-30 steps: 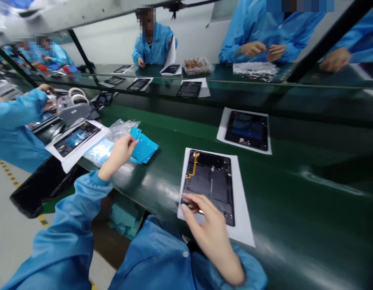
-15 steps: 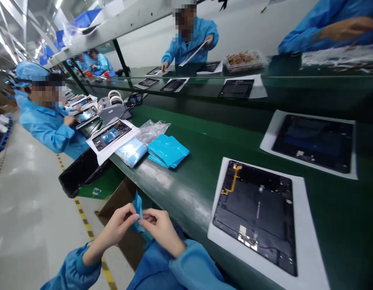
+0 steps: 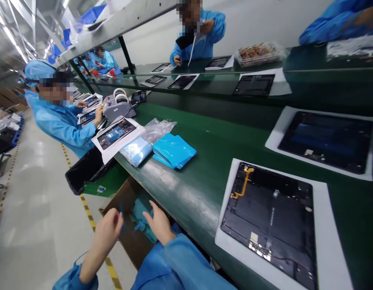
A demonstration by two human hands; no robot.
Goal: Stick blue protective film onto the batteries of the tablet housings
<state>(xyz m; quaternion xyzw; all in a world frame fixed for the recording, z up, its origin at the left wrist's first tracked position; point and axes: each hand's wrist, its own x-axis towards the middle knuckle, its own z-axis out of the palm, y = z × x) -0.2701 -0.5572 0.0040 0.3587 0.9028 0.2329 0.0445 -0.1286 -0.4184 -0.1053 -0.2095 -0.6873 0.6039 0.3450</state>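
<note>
Over the left side of an open cardboard box (image 3: 130, 245), my left hand (image 3: 108, 229) is closed in a pinch on a thin piece of blue film (image 3: 122, 217), seen nearly edge-on. My right hand (image 3: 160, 223) is apart from it, thumb and fingers spread, holding nothing. Crumpled teal film pieces (image 3: 140, 209) lie inside the box between and below my hands. On the bench edge above sits a stack of bright blue sheets (image 3: 177, 150), beside a clear-wrapped pack of pale blue sheets (image 3: 136, 151). An opened tablet housing (image 3: 271, 217) with an orange flex cable rests on white paper to the right.
Another tablet housing (image 3: 328, 141) lies behind on the green bench (image 3: 210, 141). A grey tape dispenser (image 3: 118, 106) stands at the left by a seated co-worker (image 3: 62, 121). Across the line, a co-worker (image 3: 201, 36) holds a sheet. A black bag (image 3: 83, 169) hangs near the box.
My hands have come apart. The left has moved left and down with a piece of blue film; the right has opened and let go. The view has shifted slightly.
</note>
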